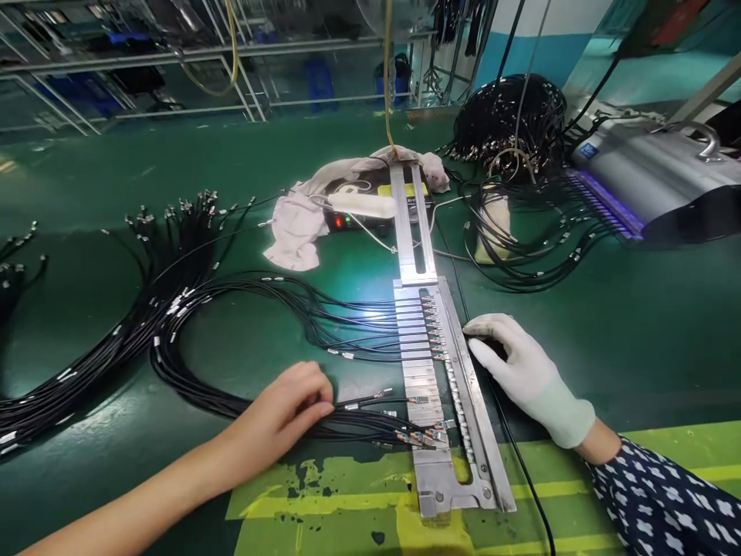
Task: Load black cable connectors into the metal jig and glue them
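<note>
My bare left hand (298,401) has its fingers curled in, thumb and forefinger closed on a thin black cable (370,402) that runs out past my fingertips. The loose cable bundle (359,426) passes just below them, its plug ends lying over the near part of the metal rack (435,472). My gloved right hand (529,374) is partly open, a gap between thumb and forefinger, their tips at the rack's right edge; I can't tell whether they press on it. Farther up the rack, a row of cables (359,327) lies side by side, plugs lined up in the slot. Yellow tape (324,506) covers the green table (584,340) nearest me. Beyond the rack sit a pale cloth (294,224) and, to the right, a grey machine (654,166) glowing purple.
</note>
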A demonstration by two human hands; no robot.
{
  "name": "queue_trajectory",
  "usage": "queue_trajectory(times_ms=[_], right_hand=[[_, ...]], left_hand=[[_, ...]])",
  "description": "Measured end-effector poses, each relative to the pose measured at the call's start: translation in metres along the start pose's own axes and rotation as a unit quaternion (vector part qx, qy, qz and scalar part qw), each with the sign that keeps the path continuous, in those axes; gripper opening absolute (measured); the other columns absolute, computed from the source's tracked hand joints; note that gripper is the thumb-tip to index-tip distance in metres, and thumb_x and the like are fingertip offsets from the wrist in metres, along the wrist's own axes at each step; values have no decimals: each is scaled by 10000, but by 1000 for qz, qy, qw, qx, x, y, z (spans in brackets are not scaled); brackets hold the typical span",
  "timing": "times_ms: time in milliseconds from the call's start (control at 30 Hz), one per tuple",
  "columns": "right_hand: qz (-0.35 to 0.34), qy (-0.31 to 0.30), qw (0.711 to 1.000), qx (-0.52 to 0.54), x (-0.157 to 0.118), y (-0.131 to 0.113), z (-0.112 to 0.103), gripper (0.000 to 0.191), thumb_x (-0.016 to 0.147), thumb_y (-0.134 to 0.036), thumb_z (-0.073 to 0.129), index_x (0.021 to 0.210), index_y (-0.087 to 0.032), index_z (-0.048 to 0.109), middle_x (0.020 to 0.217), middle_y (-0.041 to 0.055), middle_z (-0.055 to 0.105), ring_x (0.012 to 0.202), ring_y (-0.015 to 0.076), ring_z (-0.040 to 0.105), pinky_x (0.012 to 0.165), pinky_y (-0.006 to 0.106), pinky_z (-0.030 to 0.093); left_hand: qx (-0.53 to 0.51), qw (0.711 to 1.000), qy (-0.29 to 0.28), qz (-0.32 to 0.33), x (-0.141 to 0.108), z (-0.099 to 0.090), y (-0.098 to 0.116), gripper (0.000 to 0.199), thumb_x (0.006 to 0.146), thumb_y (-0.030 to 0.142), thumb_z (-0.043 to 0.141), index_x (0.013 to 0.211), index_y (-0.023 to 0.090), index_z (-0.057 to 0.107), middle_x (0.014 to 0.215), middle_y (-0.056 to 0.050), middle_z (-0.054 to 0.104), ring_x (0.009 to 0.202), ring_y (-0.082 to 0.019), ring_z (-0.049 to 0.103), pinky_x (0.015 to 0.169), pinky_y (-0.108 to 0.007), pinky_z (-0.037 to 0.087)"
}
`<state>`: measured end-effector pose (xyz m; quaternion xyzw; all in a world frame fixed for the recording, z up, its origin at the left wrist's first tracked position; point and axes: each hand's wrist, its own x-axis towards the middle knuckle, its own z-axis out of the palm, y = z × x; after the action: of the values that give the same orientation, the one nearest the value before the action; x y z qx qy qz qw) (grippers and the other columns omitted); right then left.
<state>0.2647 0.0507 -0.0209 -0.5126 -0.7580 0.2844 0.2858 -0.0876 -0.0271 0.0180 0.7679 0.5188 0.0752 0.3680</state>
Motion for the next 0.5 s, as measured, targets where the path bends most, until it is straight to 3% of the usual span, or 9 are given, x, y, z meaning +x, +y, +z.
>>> queue_trajectory(times_ms=[100, 200, 300, 500], right_hand=[[6, 0, 1000, 8, 0, 0, 0, 125, 935, -312, 526, 1007, -263, 616, 1070, 37, 611, 1053, 245, 564, 954, 453, 455], [6, -2, 1000, 14, 0, -2, -2, 119, 934, -290, 527, 1008, -262, 615, 1076, 35, 610, 1052, 245, 564, 947, 451, 457], [3, -6, 1000, 25, -1, -3, -5, 113, 930, -254, 529, 1002, -258, 617, 1076, 33, 611, 1049, 240, 567, 952, 452, 456], [-17, -23, 998, 55, -2, -2, -11, 136, 925, -203, 537, 1029, -258, 606, 1091, 34, 611, 1082, 230, 560, 960, 445, 464]], left_hand=[[-85, 996, 14, -28, 2, -9, 3, 232, 989, 349, 424, 821, 218, 516, 829, 17, 513, 776, -139, 493, 692, -246, 393], [-71, 994, 79, -7, 13, -11, 14, 181, 989, 302, 432, 854, 221, 521, 823, 23, 510, 757, -127, 486, 679, -236, 388], [-28, 993, 104, 38, 33, 5, 30, 96, 985, 244, 440, 957, 225, 530, 881, 11, 526, 802, -128, 501, 713, -235, 402], [-12, 984, 122, 128, 67, 36, 46, 140, 975, 150, 440, 1033, 211, 552, 907, -11, 560, 826, -125, 540, 724, -226, 438]])
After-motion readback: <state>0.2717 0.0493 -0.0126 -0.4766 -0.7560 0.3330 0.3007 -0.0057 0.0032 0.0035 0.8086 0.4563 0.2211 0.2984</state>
